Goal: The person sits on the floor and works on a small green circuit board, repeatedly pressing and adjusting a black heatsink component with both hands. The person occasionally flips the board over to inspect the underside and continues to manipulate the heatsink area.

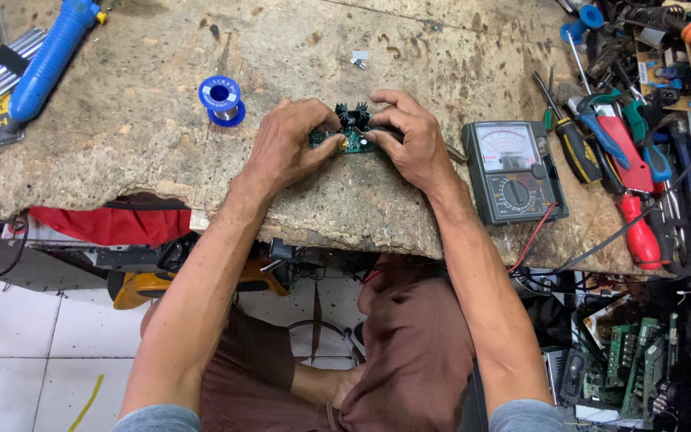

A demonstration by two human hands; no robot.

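Note:
A small green circuit board (351,136) with black finned parts on top sits at the middle of a worn wooden workbench (145,152). My left hand (289,144) grips the board's left end with thumb and fingers. My right hand (409,136) holds its right end, fingers curled over the top. Both hands rest on the bench surface near its front edge.
A blue solder spool (221,100) lies left of my hands. A grey analogue multimeter (513,170) with red and black leads sits to the right, beside screwdrivers and pliers (625,160). A blue desoldering pump (49,56) lies at the far left. Scrap boards (633,352) lie on the floor.

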